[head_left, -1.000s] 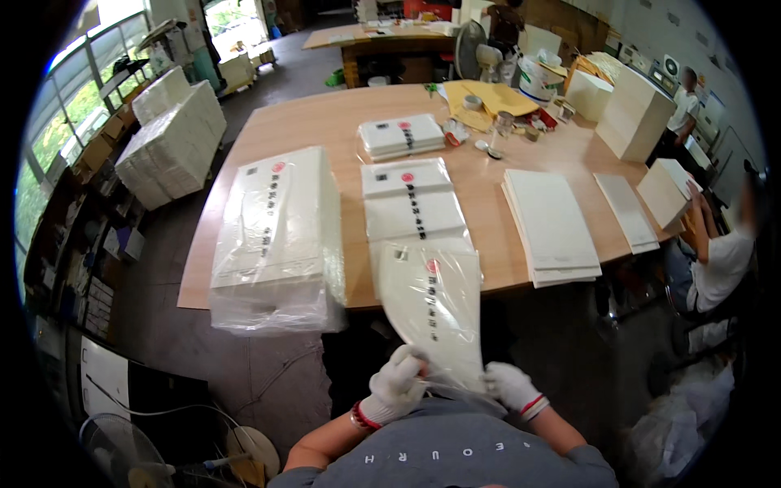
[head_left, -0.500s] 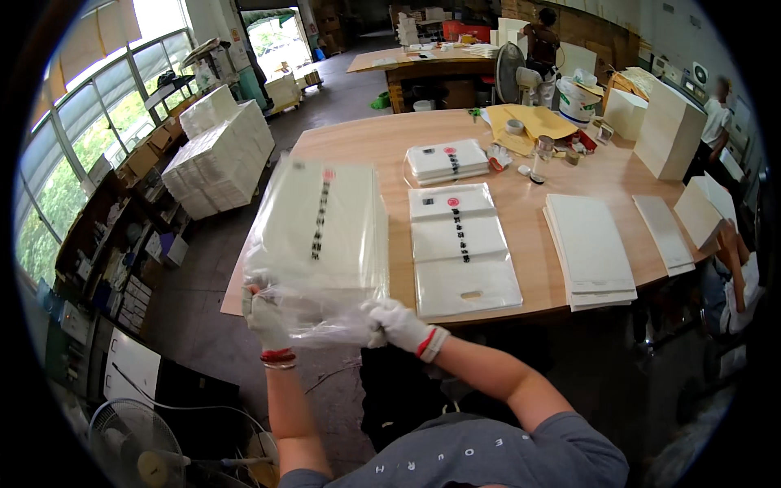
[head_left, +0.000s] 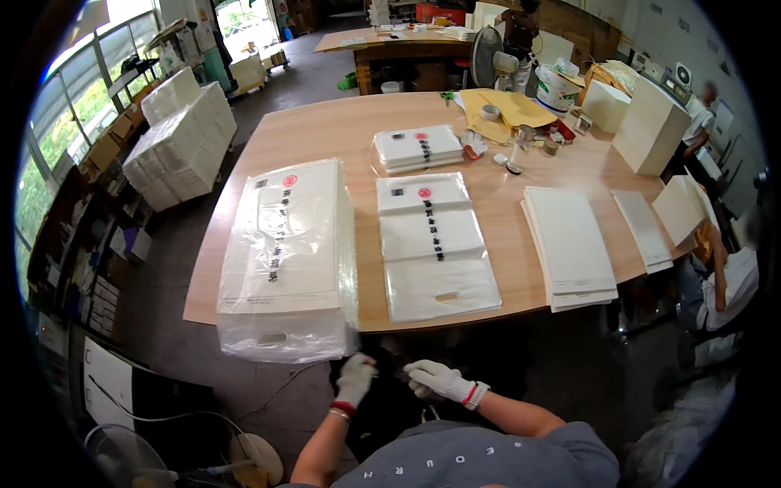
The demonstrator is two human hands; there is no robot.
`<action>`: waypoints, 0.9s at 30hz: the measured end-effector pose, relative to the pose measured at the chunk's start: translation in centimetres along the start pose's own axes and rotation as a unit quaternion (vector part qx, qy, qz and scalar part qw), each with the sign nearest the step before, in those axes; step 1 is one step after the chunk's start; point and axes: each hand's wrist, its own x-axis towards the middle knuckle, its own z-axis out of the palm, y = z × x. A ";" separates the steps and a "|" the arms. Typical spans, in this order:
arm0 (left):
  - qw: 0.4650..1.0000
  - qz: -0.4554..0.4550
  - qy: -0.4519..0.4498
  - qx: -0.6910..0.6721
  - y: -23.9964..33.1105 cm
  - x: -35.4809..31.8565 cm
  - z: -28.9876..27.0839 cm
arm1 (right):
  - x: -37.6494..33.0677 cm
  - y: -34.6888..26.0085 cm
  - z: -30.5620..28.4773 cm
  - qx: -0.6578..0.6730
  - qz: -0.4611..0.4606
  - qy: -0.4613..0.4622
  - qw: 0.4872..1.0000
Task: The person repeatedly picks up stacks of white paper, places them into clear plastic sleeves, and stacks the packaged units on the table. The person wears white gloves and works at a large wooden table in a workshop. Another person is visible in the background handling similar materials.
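My left hand (head_left: 355,379), in a white glove, is just off the table's near edge; its fingers are blurred. To its right, my gloved right hand (head_left: 437,380) has its fingers bent and pressed together; anything between them is hidden. Neither hand touches the table. Nearest them is a clear plastic bag (head_left: 281,244) with white printed boards inside, its handle-hole end hanging over the near edge. Beside it a flat white plastic bag (head_left: 435,244) with a handle hole lies on the table. Behind that is a stack of folded white bags (head_left: 417,148).
On the wooden table (head_left: 220,268) are white boards (head_left: 569,244), a narrower stack (head_left: 643,230), yellow paper (head_left: 508,110) and a tape roll (head_left: 490,112). A wrapped white stack (head_left: 187,146) stands left. A person (head_left: 728,268) sits right; a fan (head_left: 134,459) stands lower left.
Both hands have let go of the filled plastic bag and drawn back toward me, moving down and right. The bag, held up before, now lies on the table. The view has shifted slightly.
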 end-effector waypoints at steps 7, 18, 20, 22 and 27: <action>0.931 0.340 0.071 0.113 14.8 7.6 10.5 | -6.7 -0.5 -3.8 -0.065 0.005 0.178 0.982; 0.973 0.155 -0.147 0.091 20.6 13.1 8.7 | -3.5 -5.9 -7.7 -0.035 -0.090 0.167 0.981; 0.961 0.202 -0.124 0.144 20.8 12.9 8.2 | -0.6 -8.9 -7.8 0.026 -0.150 0.203 0.967; 0.950 0.268 -0.113 0.111 16.6 15.3 9.6 | 2.3 -12.4 -6.0 0.083 -0.192 0.210 0.955; 0.950 0.061 -0.044 -0.304 18.6 17.1 8.9 | 2.6 -16.7 -7.7 -0.220 -0.199 0.294 0.909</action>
